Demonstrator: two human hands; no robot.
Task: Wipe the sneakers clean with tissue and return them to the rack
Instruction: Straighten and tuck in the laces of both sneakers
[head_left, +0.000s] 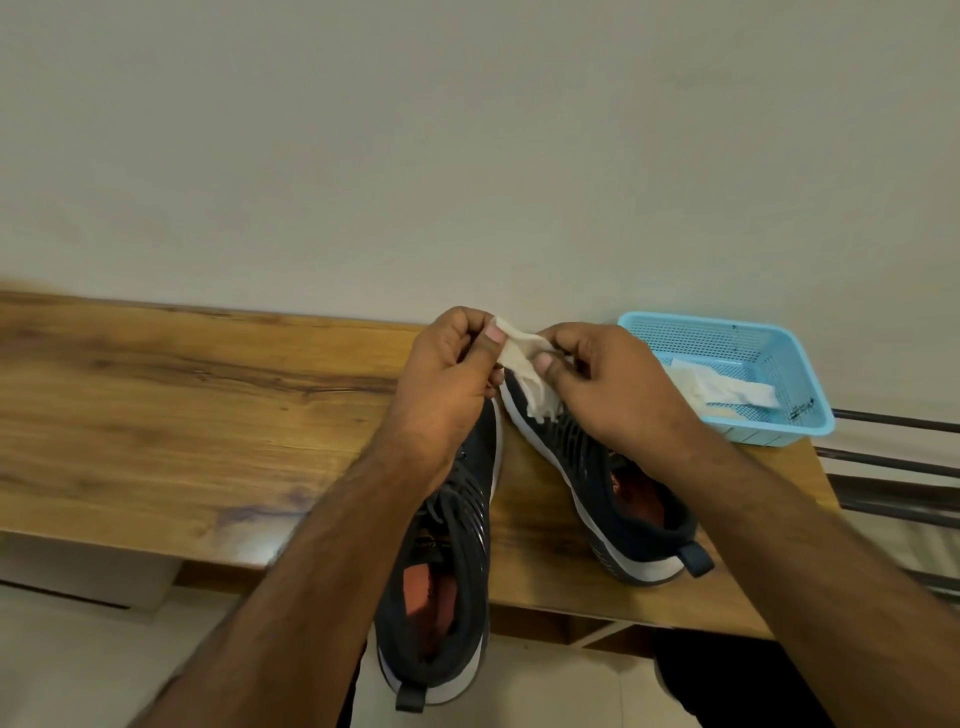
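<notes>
Two dark sneakers with white soles and orange insoles lie on the wooden table (182, 405), toes toward the wall. The left sneaker (447, 587) hangs its heel over the table's front edge. The right sneaker (613, 493) lies angled beside it. Above their toes, my left hand (447, 374) and my right hand (608, 384) both pinch a crumpled white tissue (524, 358) between thumb and fingers. The tissue's loose end hangs down onto the right sneaker's toe.
A light blue plastic basket (727, 332) stands at the table's back right corner with white tissue pieces (727, 389) inside. Dark metal rack bars (893, 462) run to the right of the table. A plain wall rises behind; pale floor lies below.
</notes>
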